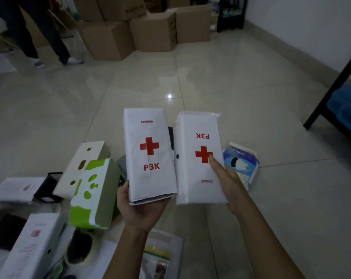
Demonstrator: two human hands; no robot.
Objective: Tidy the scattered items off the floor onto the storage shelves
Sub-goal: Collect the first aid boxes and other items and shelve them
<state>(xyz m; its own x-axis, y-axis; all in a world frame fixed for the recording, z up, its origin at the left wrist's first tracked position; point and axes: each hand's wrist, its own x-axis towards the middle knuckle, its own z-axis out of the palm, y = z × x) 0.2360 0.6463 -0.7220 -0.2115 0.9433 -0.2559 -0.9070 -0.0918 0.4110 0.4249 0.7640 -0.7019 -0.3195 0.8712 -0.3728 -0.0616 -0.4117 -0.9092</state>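
Observation:
I hold two white first-aid boxes with red crosses and "P3K" lettering above the tiled floor. My left hand (142,208) grips the bottom end of the left box (148,154), whose print reads upright. My right hand (223,178) holds the right box (198,158) from its right side, thumb on the red cross; its print is upside down. The two boxes sit side by side, nearly touching.
On the floor lie a face-mask pack (243,164), a green-and-white carton (94,194), a cream carton (80,168), a white box (33,244), a tape roll (78,250) and papers. Brown cardboard boxes (130,37) stack at the back. A person's legs (39,31) stand at far left. A black frame (331,87) stands at right.

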